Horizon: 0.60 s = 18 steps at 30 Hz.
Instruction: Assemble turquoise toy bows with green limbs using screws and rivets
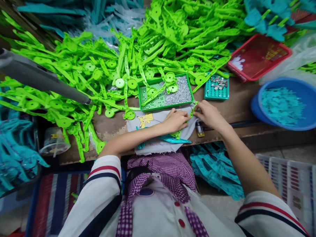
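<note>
Over a grey cloth (132, 125) with a yellow cartoon print, my left hand (176, 119) is closed on a lime-green plastic part (192, 111). My right hand (208, 113) pinches the far end of the same part, fingertips together. The fingers hide much of it. A teal plastic piece (173, 140) lies on the cloth under my left wrist. Just beyond the hands stands a green tray (164, 106) of small silvery metal bits, with green parts lying across it. A small dark bottle-like object (199, 128) is below my right hand.
Lime-green plastic parts (170, 34) are heaped across the back. A teal basket (216, 93) holds small metal pieces. At the right are a red basket (260, 56) and a blue bucket (302, 121) of teal pieces. A grey rod-like tool (41, 76) slants in from the left, near a plastic cup (54, 141).
</note>
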{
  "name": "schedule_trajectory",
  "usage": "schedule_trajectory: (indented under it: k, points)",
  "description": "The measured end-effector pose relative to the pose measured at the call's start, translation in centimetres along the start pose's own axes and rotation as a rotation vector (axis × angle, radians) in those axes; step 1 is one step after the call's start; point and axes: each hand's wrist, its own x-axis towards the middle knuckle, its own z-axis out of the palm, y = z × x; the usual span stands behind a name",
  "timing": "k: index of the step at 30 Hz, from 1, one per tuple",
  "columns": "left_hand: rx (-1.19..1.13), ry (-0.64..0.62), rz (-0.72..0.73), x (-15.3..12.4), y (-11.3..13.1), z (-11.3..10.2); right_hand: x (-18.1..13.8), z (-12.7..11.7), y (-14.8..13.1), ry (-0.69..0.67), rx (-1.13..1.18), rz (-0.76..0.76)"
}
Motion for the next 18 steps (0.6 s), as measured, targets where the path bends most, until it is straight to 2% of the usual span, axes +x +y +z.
schedule_trajectory:
  k: [3,7,14,18]
  points:
    - [-0.013,-0.010,-0.017,0.0,0.1,-0.3,-0.4,0.8,1.2,0.098,0.191,-0.089]
    - [-0.015,-0.046,-0.029,0.0,0.3,-0.5,-0.7,1.5,1.8,0.163,0.289,-0.188]
    - [-0.006,-0.054,-0.031,-0.1,0.2,-0.5,0.4,0.8,2.8,0.070,0.352,-0.261]
    - [-0.015,-0.067,-0.023,0.1,0.0,-0.3,1.2,0.4,3.0,0.002,0.300,-0.271]
